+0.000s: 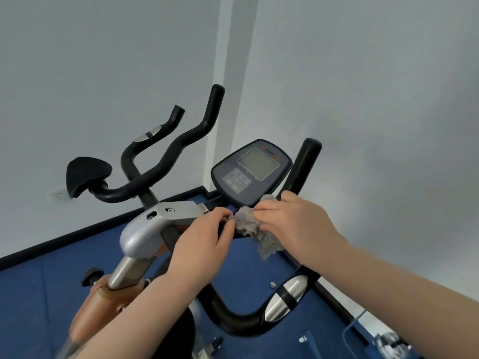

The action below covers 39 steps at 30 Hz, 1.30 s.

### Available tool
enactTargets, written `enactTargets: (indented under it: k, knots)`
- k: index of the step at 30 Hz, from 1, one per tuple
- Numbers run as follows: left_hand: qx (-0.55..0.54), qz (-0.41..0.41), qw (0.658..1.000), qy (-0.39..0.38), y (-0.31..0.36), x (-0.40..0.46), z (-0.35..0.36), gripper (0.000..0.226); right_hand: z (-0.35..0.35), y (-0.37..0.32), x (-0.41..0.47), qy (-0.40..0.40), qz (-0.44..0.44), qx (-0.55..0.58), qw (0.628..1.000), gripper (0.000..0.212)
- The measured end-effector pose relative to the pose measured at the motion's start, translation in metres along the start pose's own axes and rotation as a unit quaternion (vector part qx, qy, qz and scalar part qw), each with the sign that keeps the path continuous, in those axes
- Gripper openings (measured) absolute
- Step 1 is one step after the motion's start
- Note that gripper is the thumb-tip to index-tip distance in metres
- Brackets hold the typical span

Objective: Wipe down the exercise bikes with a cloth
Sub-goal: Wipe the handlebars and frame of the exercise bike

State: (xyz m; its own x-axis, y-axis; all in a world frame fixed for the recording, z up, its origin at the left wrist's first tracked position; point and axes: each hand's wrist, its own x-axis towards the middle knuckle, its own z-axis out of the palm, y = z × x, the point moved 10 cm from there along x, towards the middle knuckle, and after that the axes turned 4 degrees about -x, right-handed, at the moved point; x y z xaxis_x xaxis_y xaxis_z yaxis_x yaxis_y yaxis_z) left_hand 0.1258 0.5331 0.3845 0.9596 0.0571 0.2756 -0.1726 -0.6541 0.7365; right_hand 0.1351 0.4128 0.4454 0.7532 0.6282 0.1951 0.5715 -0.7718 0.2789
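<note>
A grey fluffy cloth point(255, 229) is bunched over the black handlebar point(233, 317) of the exercise bike, just below its console point(251, 172). My right hand point(293, 224) grips the cloth from the right, fingers curled into it. My left hand point(202, 242) pinches the cloth's left edge with thumb and fingertips, resting against the bar beside the silver stem cover point(140, 234). Part of the cloth hangs down below my right hand.
The handlebar's silver pulse sensor point(285, 299) sits below my right forearm. A black elbow pad point(86, 174) and further bar ends point(215, 99) rise at the left. White walls meet in a corner behind; blue floor point(39, 294) lies below.
</note>
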Motion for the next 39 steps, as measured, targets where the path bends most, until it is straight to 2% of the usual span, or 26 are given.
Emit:
enactTargets:
  k: [3,8,9,12,13,15,17,21,22,25,28,30,31,33,34,35,37,39]
  knots:
    - [0.021,0.014,1.0,-0.002,0.0,-0.001,0.003,0.023,-0.036,0.04,-0.013,0.044,0.019,-0.053,0.997,0.033]
    - [0.046,0.019,0.999,0.014,0.002,0.0,0.003,0.023,-0.121,0.063,-0.001,0.255,0.065,-0.046,0.964,0.022]
    - [0.045,0.016,0.999,0.014,0.002,-0.001,0.002,0.022,-0.126,0.07,0.007,0.258,0.089,-0.037,0.961,0.021]
    - [0.033,0.015,0.999,0.006,0.001,-0.002,0.002,0.023,-0.093,0.087,0.019,0.171,0.123,-0.013,0.978,0.025]
    - [0.029,0.015,0.999,0.002,0.0,-0.002,0.002,0.023,-0.085,0.094,0.01,0.177,0.134,0.013,0.975,0.024]
    - [0.028,0.013,1.0,-0.002,-0.001,-0.002,0.002,0.025,-0.075,0.124,-0.017,0.197,0.208,0.104,0.952,0.014]
    - [0.036,0.014,0.999,0.002,0.0,-0.002,0.003,0.026,-0.063,0.152,-0.038,0.197,0.292,0.204,0.914,0.01]
    - [0.043,0.012,0.999,0.009,0.001,-0.001,0.004,0.024,-0.074,0.145,-0.025,0.297,0.324,0.34,0.832,0.01]
    - [0.043,0.012,0.999,0.008,0.001,-0.001,0.004,0.024,-0.07,0.135,-0.015,0.291,0.323,0.344,0.832,0.015]
    - [0.045,0.012,0.999,0.009,0.001,0.0,0.004,0.025,-0.048,0.112,-0.009,0.233,0.391,0.24,0.858,0.041]
    - [0.05,0.016,0.999,0.008,0.001,0.0,0.005,0.025,-0.033,0.102,-0.014,0.132,0.41,0.169,0.887,0.039]
    - [0.05,0.016,0.999,0.008,0.001,-0.001,0.004,0.026,-0.045,0.107,-0.012,0.092,0.373,0.154,0.91,0.029]
    - [0.049,0.016,0.999,0.009,0.0,-0.001,0.004,0.026,-0.058,0.112,-0.011,0.1,0.355,0.153,0.917,0.026]
    - [0.046,0.015,0.999,0.012,0.0,-0.001,0.003,0.026,-0.092,0.113,-0.011,0.204,0.306,0.122,0.922,0.017]
    - [0.045,0.014,0.999,0.013,0.0,-0.001,0.003,0.026,-0.106,0.105,-0.01,0.262,0.269,0.103,0.921,0.018]
    - [0.044,0.015,0.999,0.012,0.0,-0.002,0.003,0.026,-0.108,0.091,-0.007,0.282,0.232,0.088,0.927,0.024]
    - [0.036,0.017,0.999,0.007,0.0,-0.001,0.003,0.027,-0.077,0.066,0.005,0.208,0.191,0.047,0.958,0.033]
    - [0.025,0.018,1.0,-0.004,-0.003,-0.001,0.003,0.027,-0.038,0.054,0.008,0.129,0.171,0.001,0.977,0.03]
